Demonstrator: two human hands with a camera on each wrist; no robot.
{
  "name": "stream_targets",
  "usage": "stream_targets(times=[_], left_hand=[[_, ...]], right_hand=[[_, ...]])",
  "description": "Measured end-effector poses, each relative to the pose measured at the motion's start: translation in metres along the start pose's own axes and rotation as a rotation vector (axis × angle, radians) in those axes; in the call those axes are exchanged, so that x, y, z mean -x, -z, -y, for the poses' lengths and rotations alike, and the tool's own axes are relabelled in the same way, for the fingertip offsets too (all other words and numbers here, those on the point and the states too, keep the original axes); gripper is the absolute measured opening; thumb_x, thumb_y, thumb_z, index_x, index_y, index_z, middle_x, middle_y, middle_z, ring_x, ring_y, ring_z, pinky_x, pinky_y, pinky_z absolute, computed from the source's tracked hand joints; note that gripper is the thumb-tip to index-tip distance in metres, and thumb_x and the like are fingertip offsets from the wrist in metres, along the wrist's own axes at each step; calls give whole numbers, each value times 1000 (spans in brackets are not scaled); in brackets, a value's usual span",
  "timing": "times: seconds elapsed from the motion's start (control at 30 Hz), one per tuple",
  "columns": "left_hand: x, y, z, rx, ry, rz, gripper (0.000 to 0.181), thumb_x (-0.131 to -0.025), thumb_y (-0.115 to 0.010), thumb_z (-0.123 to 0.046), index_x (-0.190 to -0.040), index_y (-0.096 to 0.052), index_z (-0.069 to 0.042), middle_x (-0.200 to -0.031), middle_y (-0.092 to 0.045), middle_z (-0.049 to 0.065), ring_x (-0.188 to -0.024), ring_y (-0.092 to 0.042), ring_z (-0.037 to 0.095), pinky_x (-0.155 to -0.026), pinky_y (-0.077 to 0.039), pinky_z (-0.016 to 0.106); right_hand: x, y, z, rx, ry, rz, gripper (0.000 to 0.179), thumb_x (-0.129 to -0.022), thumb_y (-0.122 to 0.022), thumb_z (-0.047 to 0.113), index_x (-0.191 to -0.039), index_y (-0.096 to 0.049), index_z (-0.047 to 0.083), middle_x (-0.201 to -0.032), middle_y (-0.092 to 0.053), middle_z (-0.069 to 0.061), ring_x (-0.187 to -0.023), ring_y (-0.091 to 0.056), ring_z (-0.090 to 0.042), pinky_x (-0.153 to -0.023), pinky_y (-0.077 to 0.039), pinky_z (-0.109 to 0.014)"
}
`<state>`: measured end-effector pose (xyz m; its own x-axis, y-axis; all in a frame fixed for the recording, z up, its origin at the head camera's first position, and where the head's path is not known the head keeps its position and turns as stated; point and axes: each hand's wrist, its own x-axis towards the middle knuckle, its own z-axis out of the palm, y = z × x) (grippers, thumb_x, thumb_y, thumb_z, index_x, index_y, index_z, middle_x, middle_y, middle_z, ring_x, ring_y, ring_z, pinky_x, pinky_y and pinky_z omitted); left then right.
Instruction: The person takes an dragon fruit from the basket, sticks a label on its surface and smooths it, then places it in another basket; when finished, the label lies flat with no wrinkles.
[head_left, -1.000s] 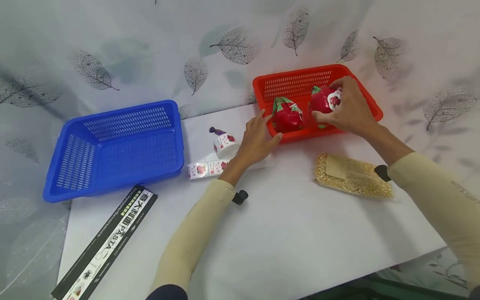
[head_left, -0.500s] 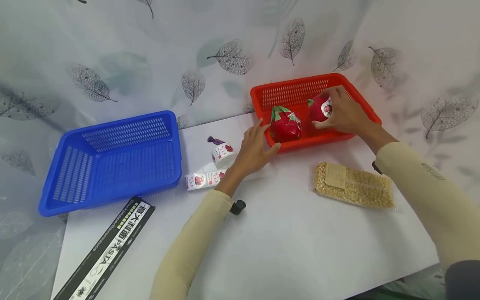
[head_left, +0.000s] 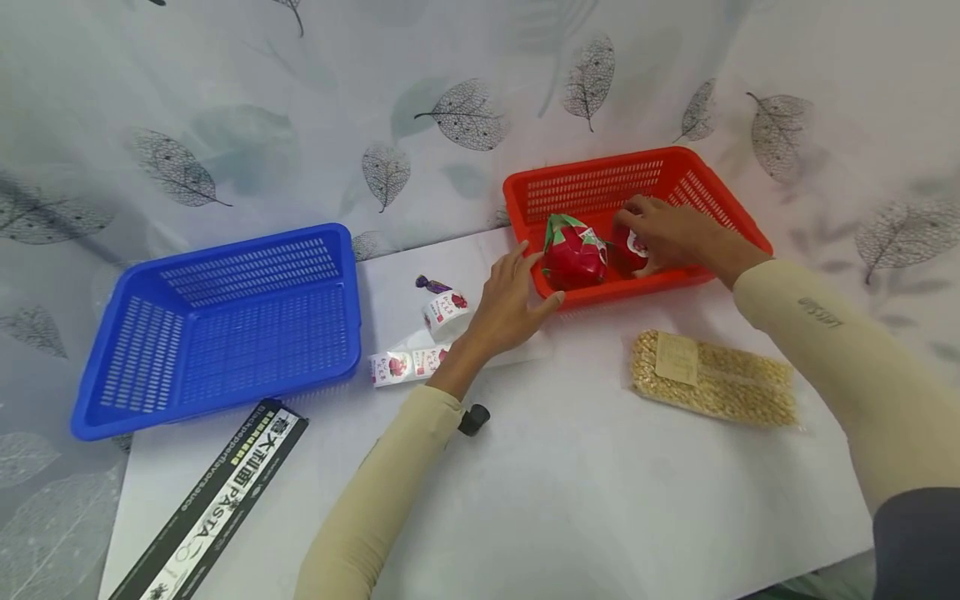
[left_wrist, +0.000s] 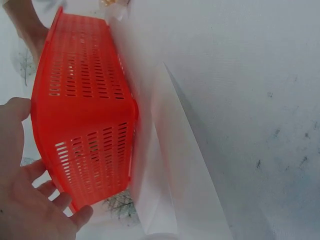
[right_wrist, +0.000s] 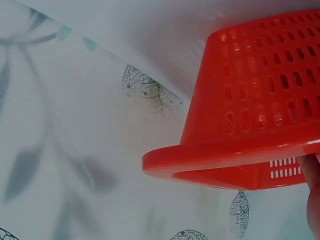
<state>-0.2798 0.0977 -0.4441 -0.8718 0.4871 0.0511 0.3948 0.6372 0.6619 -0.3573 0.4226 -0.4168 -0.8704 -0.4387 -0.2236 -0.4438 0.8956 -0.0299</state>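
Note:
My right hand (head_left: 667, 233) holds a red dragon fruit (head_left: 630, 250) with a round white sticker, low inside the red basket (head_left: 570, 198); the hand covers most of it. Just left of it lies a second dragon fruit (head_left: 574, 257), with green leaf tips and a pale label. My left hand (head_left: 508, 304) rests at the basket's left end, fingers spread. In the left wrist view, the thumb and fingertips touch the rim of the red basket (left_wrist: 80, 112). The right wrist view shows the basket's outer wall (right_wrist: 245, 95), with only a bit of the hand at the edge.
A blue basket (head_left: 270, 333) stands at the left, a black pasta box (head_left: 217, 508) before it. Near my left hand are a sticker roll (head_left: 447, 315), its loose strip (head_left: 408, 365) and a purple-wrapped candy (head_left: 432, 284). A bag of yellow kernels (head_left: 712, 379) lies at the right.
My right hand has lowered the dragon fruit into the red basket, close beside the other one. My left hand stays at the rim. The head view has tilted slightly up.

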Motion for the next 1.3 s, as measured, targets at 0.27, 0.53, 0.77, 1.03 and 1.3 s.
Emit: stream_targets(times=[0.27, 0.53, 0.77, 1.03, 1.3], left_hand=[[0, 0, -1, -22, -7, -1, 82, -100, -69, -47, -165, -31, -15, -176, -17, 4, -161, -18, 22, -129, -30, 50], [1, 0, 1, -15, 13, 4, 81, -101, -69, -46, -165, -31, -16, -176, -17, 3, -161, -18, 22, -129, -29, 51], [0, 0, -1, 5, 8, 12, 83, -100, -71, -45, -166, -30, -15, -176, -16, 4, -161, -18, 22, -128, -30, 53], [0, 0, -1, 5, 9, 20, 82, -101, -69, -45, -166, -29, -15, -177, -14, 4, -161, -18, 23, -129, -29, 53], [0, 1, -2, -29, 5, 17, 84, -100, -70, -47, -166, -29, -14, -177, -15, 5, -161, -19, 23, -128, -31, 52]], right_hand=[[0, -2, -11, 85, 61, 22, 100, -70, -97, 43, -147, -42, 11, -151, -40, -25, -140, -41, -49, -91, -58, -68], [0, -3, -18, 233, 135, 52, 100, -71, -96, 40, -149, -42, 8, -155, -41, -26, -140, -43, -51, -89, -60, -66], [4, 3, -17, 289, 231, 28, 87, -72, -97, 31, -141, -47, 13, -141, -54, -19, -130, -51, -41, -77, -65, -58], [7, 6, -12, 254, 225, 55, 85, -75, -94, 22, -145, -46, 11, -145, -52, -19, -134, -48, -43, -81, -64, -58], [9, 16, -5, 163, 117, 99, 104, -74, -95, 36, -157, -40, 8, -164, -36, -24, -150, -31, -50, -98, -55, -69]])
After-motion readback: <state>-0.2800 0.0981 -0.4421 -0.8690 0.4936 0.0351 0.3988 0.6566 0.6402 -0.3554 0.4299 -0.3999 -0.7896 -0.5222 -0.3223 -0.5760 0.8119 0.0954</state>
